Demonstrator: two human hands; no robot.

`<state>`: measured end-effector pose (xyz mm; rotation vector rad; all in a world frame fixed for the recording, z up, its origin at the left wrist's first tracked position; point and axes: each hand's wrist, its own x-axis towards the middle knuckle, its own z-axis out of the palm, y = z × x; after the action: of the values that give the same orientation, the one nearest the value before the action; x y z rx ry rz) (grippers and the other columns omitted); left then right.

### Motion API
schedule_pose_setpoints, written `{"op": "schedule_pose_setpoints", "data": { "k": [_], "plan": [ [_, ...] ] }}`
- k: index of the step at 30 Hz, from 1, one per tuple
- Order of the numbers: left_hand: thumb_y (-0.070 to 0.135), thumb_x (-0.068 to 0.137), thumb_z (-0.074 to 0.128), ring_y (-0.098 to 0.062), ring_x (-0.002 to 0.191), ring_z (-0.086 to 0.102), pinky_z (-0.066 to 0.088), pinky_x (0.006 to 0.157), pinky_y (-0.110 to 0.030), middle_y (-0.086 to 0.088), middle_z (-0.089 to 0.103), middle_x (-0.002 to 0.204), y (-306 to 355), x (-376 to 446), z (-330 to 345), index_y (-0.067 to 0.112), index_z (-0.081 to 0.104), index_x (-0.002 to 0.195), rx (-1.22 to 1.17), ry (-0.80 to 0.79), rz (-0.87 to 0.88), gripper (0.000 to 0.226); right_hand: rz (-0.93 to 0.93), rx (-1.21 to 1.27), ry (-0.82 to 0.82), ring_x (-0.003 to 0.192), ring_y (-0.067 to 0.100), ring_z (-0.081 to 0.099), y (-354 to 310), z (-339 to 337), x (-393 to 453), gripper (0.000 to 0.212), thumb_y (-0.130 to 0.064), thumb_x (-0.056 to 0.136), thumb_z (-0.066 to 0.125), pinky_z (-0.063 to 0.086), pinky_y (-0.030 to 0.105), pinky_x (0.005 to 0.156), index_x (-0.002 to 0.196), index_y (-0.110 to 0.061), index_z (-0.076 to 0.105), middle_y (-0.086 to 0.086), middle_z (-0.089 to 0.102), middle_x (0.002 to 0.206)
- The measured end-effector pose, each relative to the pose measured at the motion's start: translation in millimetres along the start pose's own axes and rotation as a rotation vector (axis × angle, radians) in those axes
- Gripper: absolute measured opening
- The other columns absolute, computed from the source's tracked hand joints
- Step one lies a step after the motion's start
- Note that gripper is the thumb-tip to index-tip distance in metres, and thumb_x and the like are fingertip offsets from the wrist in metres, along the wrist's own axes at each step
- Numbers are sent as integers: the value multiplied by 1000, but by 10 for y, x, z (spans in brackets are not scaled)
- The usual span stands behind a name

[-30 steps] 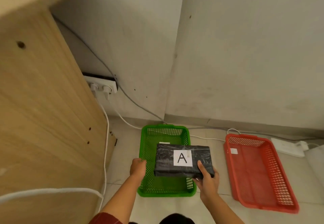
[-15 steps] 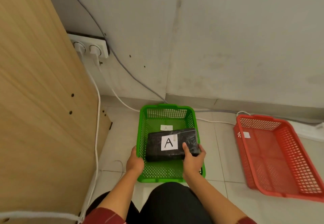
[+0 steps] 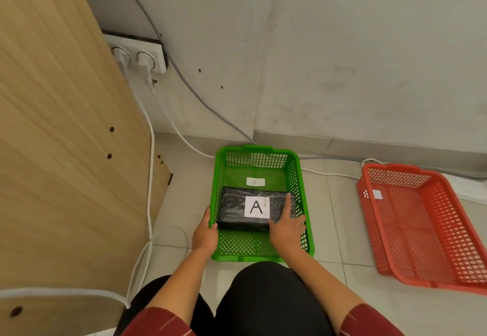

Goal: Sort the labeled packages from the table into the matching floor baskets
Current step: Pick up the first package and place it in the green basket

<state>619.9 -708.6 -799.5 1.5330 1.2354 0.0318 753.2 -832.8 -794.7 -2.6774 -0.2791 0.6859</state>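
A black wrapped package [image 3: 234, 210] with a white "A" label lies low inside the green floor basket [image 3: 307, 219], which has its own small "A" tag [image 3: 255, 182] on the bottom. My left hand [image 3: 205, 234] is at the package's left end, thumb along the basket's left rim, fingers hidden inside. My right hand [image 3: 286, 229] grips the package's near right corner, with the index finger stretched across its top. A red basket [image 3: 432, 285] with a small white tag sits empty on the floor to the right.
A tall wooden panel [image 3: 60, 151] stands on the left. A wall socket [image 3: 137, 55] with white plugs feeds cables that run down the wall and over the tiled floor behind both baskets. My dark-trousered knees fill the bottom centre.
The package has gone from above the green basket down into it, both hands moving with it. My view has dropped closer to the floor, and my knees have come into frame.
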Motion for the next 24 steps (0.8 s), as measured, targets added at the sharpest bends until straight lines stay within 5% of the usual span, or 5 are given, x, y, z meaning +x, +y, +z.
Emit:
{"op": "schedule_pose_setpoints", "data": {
  "k": [3, 7, 15, 19, 24],
  "plan": [
    [10, 101, 34, -30, 131, 47, 39, 106, -38, -6, 42, 151, 4, 0, 6, 32, 18, 152, 7, 15, 4, 58, -234, -407, 22, 147, 40, 14, 37, -24, 25, 77, -51, 98, 41, 23, 47, 116, 155, -32, -7, 22, -3, 163],
    [10, 101, 30, -31, 130, 47, 38, 106, -39, -6, 41, 152, -10, 17, 53, 33, 16, 153, 22, 31, 6, 58, -498, -533, -77, 150, 33, -17, 180, -4, 135, 69, -54, 100, 25, -2, 52, 120, 154, -32, -12, 11, -22, 162],
    [32, 101, 30, -34, 134, 41, 36, 111, -49, -14, 42, 150, 180, 33, 72, 22, 19, 153, 240, 154, -68, 54, -497, -507, -269, 152, 32, -7, 183, -65, 301, 63, -52, 102, 19, 6, 52, 121, 155, -32, -7, 10, -13, 165],
    [49, 95, 39, -33, 146, 22, 22, 118, -48, -16, 27, 157, 868, -37, 3, 10, 20, 152, 307, 153, -5, 72, -426, -199, -344, 132, 32, 47, -219, -692, 451, 47, -34, 105, 32, 37, 43, 110, 142, -9, 44, 18, 48, 146],
    [39, 96, 42, -28, 135, 38, 31, 114, -40, -12, 45, 144, 1903, -132, -276, 11, 39, 143, 232, 216, 234, 54, -366, -117, -237, 110, 29, 60, -913, -1394, 424, 39, -25, 102, 42, 49, 38, 93, 135, -6, 48, 14, 60, 125]
  ]
}}
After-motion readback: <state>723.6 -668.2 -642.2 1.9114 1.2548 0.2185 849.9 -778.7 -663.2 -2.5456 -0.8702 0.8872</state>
